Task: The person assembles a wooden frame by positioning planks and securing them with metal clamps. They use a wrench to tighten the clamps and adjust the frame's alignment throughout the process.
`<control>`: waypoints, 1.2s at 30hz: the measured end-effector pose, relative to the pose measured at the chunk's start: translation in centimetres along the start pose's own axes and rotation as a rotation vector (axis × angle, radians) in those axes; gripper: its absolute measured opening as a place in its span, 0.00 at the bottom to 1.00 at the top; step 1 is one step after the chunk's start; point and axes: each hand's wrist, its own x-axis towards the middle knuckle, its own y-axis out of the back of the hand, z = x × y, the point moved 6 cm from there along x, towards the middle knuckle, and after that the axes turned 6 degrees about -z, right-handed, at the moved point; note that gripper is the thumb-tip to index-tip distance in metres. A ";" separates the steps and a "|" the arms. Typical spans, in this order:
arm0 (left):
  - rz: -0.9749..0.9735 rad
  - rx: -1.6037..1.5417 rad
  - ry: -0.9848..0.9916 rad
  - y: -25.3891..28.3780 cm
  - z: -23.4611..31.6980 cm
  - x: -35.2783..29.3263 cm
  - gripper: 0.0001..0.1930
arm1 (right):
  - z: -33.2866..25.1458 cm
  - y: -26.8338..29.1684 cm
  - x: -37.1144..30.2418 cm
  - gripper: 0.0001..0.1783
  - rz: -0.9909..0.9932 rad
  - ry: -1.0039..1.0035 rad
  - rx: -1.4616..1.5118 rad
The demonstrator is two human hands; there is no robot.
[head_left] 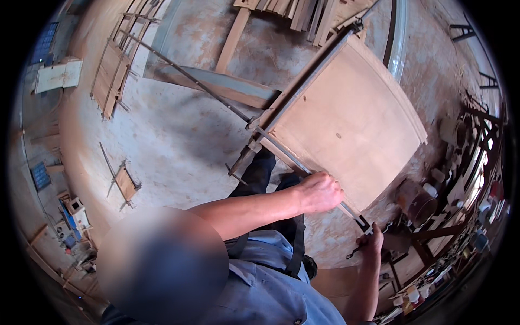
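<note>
A large pale wooden panel, framed along its edges, lies in front of me. A long metal bar clamp runs along its near edge, its bar reaching far past the panel to the upper left. My left hand is closed around the clamp's bar near the panel's near corner. At the clamp's right end my right hand has its fingers closed on the clamp's screw end, beside a dark handle. A second bar clamp lies along the panel's left edge, with its screw end sticking out over my legs.
Several wooden strips are stacked at the far side. A clamped slatted piece and a small clamped board stand to the left. On the right are a bucket and a cluttered rack. A timber beam extends left of the panel.
</note>
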 end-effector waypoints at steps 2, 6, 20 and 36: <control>-0.010 0.015 0.030 -0.1 0.0 -0.1 0.04 | -0.6 -0.7 -1.1 0.23 0.001 0.141 -0.010; 0.011 0.054 0.048 0.2 0.4 -0.2 0.05 | -0.9 -0.7 -2.0 0.26 0.103 0.470 -0.094; 0.428 0.037 0.226 5.3 0.9 -6.7 0.07 | -3.3 -0.2 -2.9 0.26 0.002 0.627 -0.287; 0.697 -0.149 0.815 6.2 -2.5 -20.2 0.13 | -4.5 0.0 -1.4 0.25 -0.157 0.575 -0.459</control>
